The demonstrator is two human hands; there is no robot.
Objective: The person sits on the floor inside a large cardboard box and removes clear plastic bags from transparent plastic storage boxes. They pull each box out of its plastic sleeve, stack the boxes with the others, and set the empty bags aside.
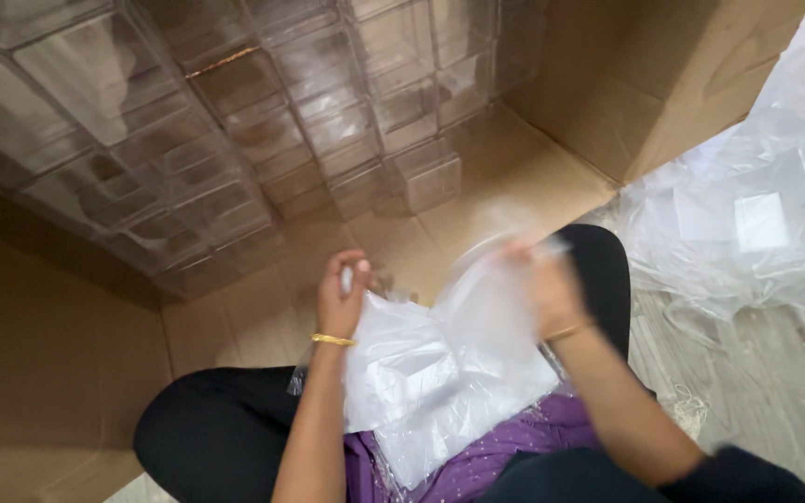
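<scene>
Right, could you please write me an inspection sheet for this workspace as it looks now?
Surface: flattened brown cardboard on the floor, grey wood-look floor to the right.
Job's things: a clear plastic bag with a pale item inside, over the person's lap.
Clutter: a heap of loose clear plastic wrapping on the right.
Hands: left hand pinches the bag's top edge; right hand, blurred, grips its other side; a gold bangle on each wrist.
Cables: nothing seen.
Surroundings: stacked clear plastic boxes ahead; an upright cardboard panel behind.
</scene>
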